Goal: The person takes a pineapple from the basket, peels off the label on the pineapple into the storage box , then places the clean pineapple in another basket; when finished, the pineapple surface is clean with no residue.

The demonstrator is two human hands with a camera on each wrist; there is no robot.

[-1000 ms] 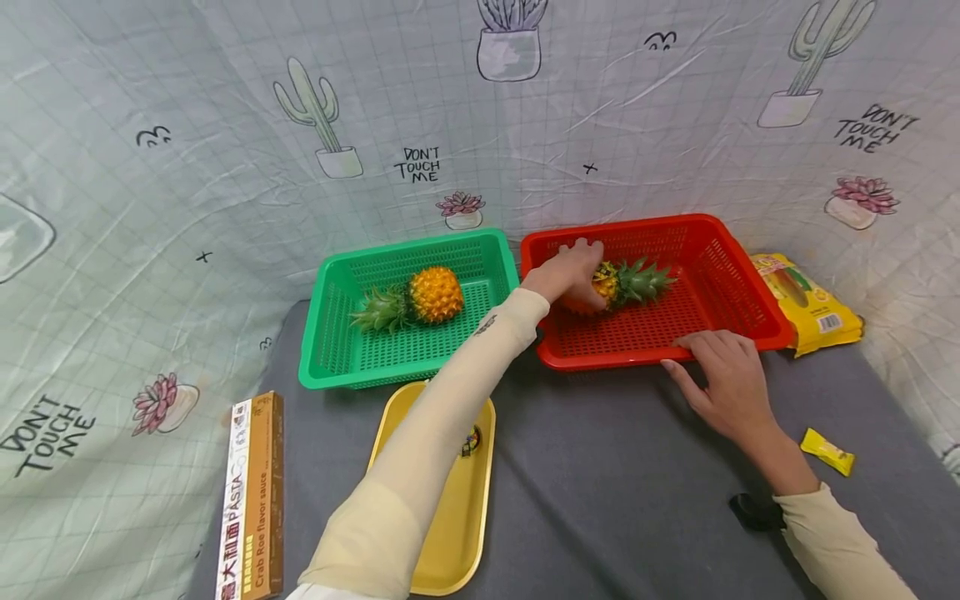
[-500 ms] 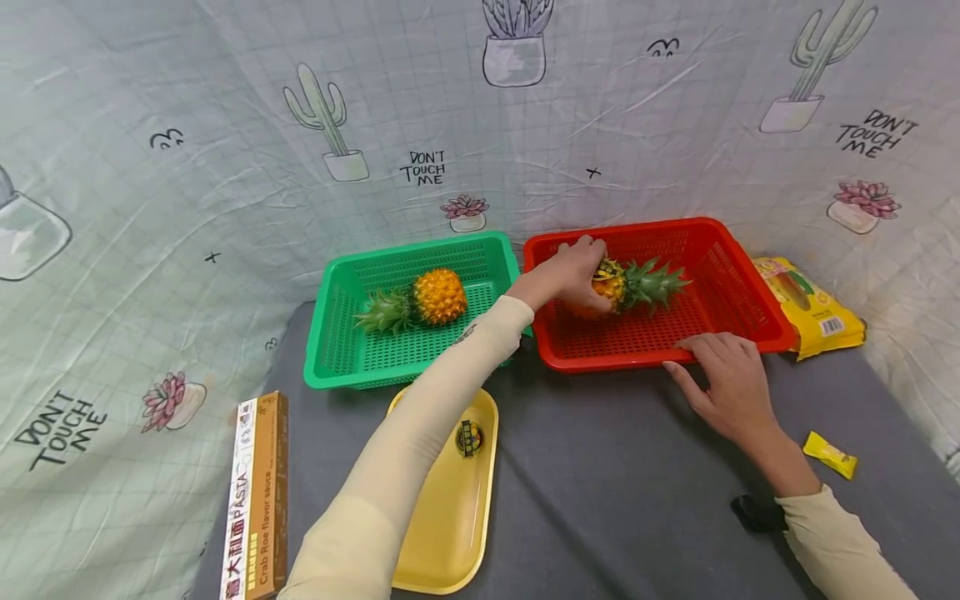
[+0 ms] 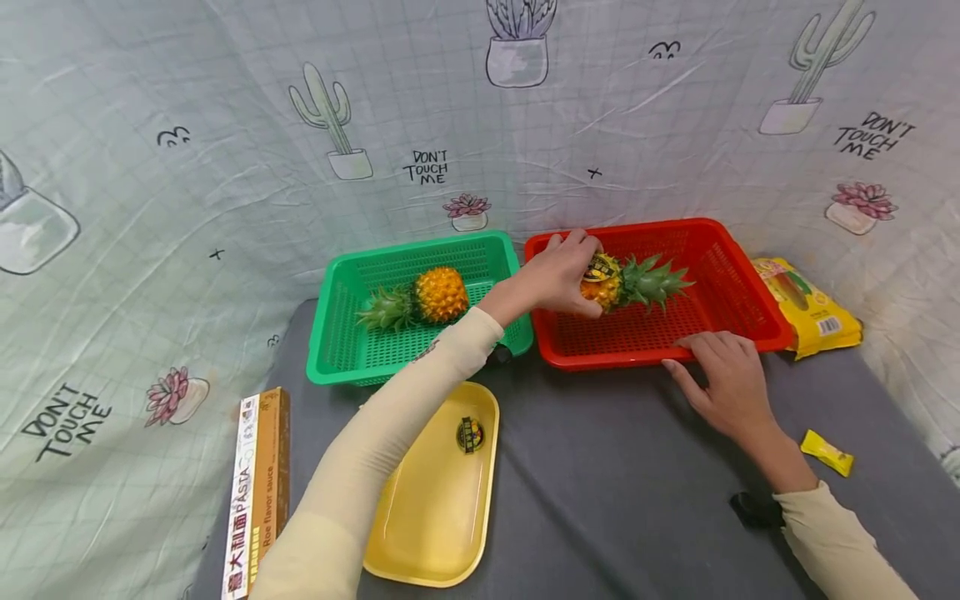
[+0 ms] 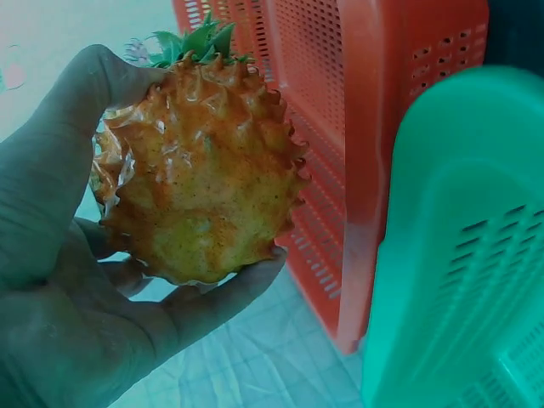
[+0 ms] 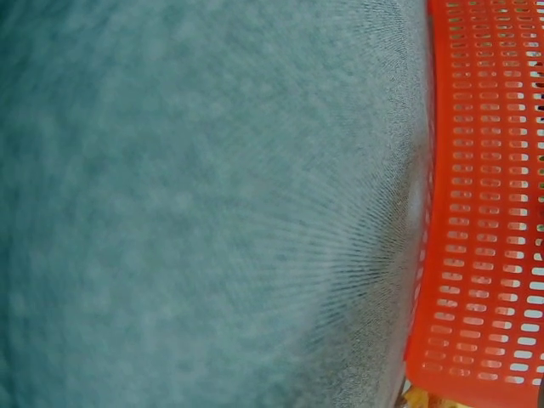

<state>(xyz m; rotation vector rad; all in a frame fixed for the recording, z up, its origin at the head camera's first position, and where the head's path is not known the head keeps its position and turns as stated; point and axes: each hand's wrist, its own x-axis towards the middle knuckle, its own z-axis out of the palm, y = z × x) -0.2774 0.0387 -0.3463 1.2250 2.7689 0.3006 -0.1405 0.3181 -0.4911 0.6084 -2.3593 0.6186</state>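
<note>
My left hand (image 3: 561, 277) grips a small orange pineapple (image 3: 602, 282) around its body, thumb on one side and fingers on the other. Its green crown points right over the red basket (image 3: 622, 364), and a dark label shows on its side. The left wrist view has the spiky base of the pineapple (image 4: 200, 170) facing the camera, near the rim of the red basket (image 4: 365, 170). At the red basket's front right rim, my right hand (image 3: 731, 387) holds the edge, fingers over it and thumb in front. The right hand is out of sight in the right wrist view.
A second pineapple (image 3: 441, 294) lies in the green basket (image 3: 318, 333) at left. A yellow tray (image 3: 435, 517) with a round label sits in front, beside a pasta box (image 3: 258, 492). Yellow bag (image 3: 813, 308) and small yellow packet (image 3: 827, 452) are at right.
My left hand has raised the pineapple a little in the red basket and drawn slightly left, so more of its label shows. The right hand has stayed at the rim.
</note>
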